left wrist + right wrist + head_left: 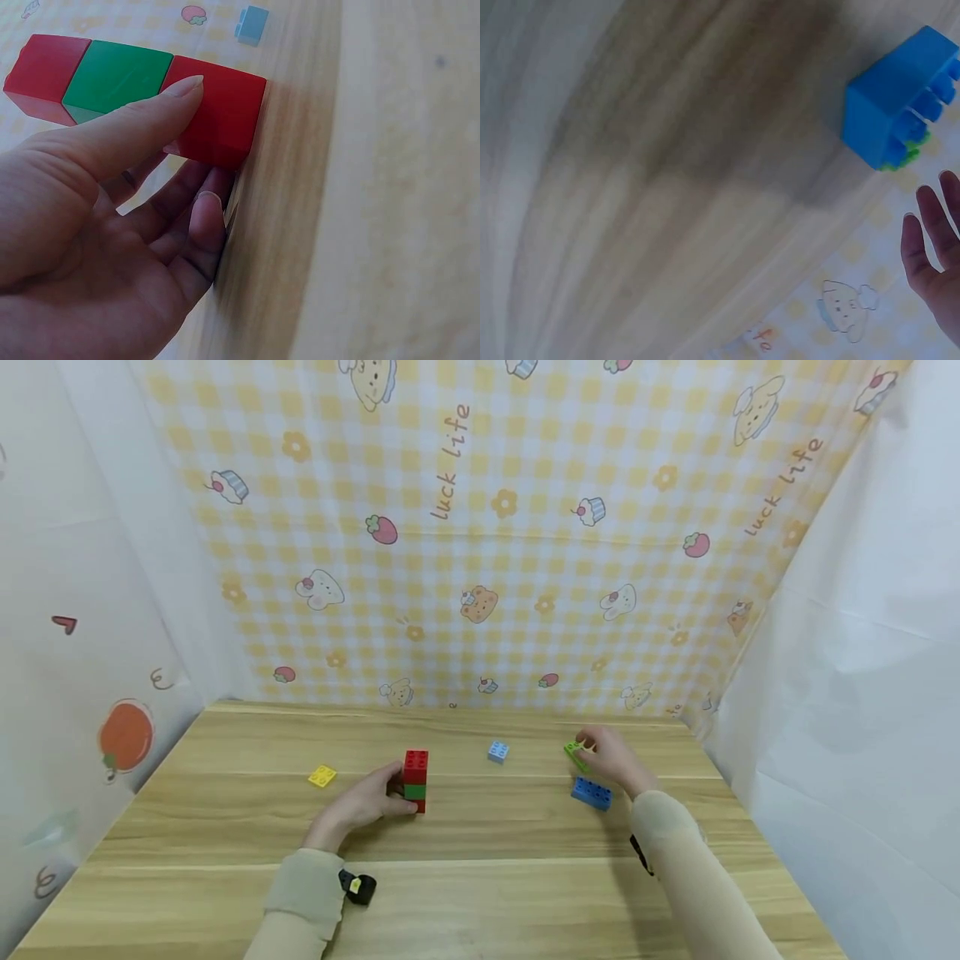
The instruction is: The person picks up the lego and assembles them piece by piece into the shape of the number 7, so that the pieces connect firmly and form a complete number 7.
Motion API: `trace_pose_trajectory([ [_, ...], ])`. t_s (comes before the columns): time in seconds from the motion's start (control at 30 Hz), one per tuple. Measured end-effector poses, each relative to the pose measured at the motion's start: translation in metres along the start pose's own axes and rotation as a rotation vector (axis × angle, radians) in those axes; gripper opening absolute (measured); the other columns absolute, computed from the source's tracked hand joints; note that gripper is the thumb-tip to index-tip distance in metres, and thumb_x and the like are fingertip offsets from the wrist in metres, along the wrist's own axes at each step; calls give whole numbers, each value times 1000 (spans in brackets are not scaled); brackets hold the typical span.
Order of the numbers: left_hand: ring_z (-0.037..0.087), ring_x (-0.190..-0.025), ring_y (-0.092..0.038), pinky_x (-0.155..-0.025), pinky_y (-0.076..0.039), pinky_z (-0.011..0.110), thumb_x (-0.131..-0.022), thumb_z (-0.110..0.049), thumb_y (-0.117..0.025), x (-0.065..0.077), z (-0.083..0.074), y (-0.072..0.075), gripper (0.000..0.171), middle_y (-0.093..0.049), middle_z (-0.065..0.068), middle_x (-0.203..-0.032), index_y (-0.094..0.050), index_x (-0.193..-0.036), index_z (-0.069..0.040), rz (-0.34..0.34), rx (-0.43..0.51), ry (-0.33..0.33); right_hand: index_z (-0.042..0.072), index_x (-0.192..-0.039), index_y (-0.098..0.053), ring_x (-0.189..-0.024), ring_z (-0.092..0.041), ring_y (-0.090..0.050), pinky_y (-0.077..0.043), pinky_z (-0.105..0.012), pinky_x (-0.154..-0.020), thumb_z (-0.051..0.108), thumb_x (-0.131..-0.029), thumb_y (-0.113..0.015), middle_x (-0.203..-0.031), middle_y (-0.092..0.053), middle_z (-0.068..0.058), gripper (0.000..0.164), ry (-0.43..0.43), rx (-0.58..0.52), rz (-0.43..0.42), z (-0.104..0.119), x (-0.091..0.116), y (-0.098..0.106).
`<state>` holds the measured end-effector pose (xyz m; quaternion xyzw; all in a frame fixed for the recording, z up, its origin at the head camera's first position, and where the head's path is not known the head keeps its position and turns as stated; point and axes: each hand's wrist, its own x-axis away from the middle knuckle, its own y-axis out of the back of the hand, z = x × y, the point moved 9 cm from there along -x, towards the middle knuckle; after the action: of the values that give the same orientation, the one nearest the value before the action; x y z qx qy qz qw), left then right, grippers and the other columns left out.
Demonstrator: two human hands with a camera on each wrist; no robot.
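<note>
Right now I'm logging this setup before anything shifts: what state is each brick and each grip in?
Red-green-red stack: upright, three blocks high
Left grip: holding the stack
Light green brick: on the table, studs up, partly covered
Right grip: at the light green brick; contact unclear
Dark blue brick: separate, studs up
Light blue brick: separate, studs up
Yellow brick: separate, flat, studs up

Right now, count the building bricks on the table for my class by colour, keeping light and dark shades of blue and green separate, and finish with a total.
Red: 2 (upper red brick, lower red brick)
Dark green brick: 1
Light green brick: 1
Light blue brick: 1
Dark blue brick: 1
Yellow brick: 1
Total: 7
</note>
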<state>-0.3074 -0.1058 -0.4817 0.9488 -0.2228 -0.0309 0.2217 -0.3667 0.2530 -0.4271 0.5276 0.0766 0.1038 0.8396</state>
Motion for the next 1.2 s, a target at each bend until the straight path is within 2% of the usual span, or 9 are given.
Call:
trace_pose_trajectory([
  [0.17, 23, -100, -55, -94, -43, 45, -84, -9, -77, -1, -2, -4, 42, -61, 5, -106, -56, -120, -3, 7, 5, -3, 1, -121, -61, -107, -37, -57, -47, -54, -86, 14, -95, -62, -116, -61, -20, 29, -112, -19, 8, -24, 5, -4],
  [0.3, 22, -100, -55, -93, -43, 43, -84, -7, -77, -1, 0, -4, 42, -61, 5, -106, -56, -120, -3, 0, 3, 6, 2, -121, -61, -107, -37, -57, -47, -54, -87, 13, -94, -64, -117, -61, -20, 29, -137, -29, 19, -33, 6, -7],
  [0.5, 22, -99, -55, -93, -43, 45, -83, -9, -78, -1, 1, -2, 43, -61, 4, -105, -56, -120, -3, -6, -7, 0, 0, -122, -61, -100, -32, -58, -48, -51, -82, 12, -90, -69, -112, -61, -19, 35, -152, -30, 48, -39, 4, -13],
  [0.8, 23, -101, -55, -94, -42, 46, -83, -8, -77, 2, -1, -2, 44, -61, 5, -106, -56, -121, -3, -6, 12, -9, -1, -128, -55, -94, -31, -58, -49, -49, -81, 15, -87, -70, -113, -59, -21, 47, -209, -56, 72, -43, 3, -20],
  [1.0, 24, -100, -55, -91, -43, 43, -83, -7, -77, 4, -3, -3, 45, -61, 7, -106, -55, -122, 0, 1, 24, -22, -6, -126, -55, -95, -32, -57, -47, -50, -82, 11, -87, -70, -112, -59, -22, 45, -223, -89, 67, -44, 3, -22],
  [1.2, 25, -100, -55, -90, -44, 43, -83, -5, -77, 6, -5, 0, 47, -61, 7, -106, -54, -123, 2, -6, 38, -28, -8, -122, -57, -92, -30, -57, -48, -46, -82, 9, -87, -70, -111, -59, -21, 41, -243, -130, 78, -45, -1, -26],
])
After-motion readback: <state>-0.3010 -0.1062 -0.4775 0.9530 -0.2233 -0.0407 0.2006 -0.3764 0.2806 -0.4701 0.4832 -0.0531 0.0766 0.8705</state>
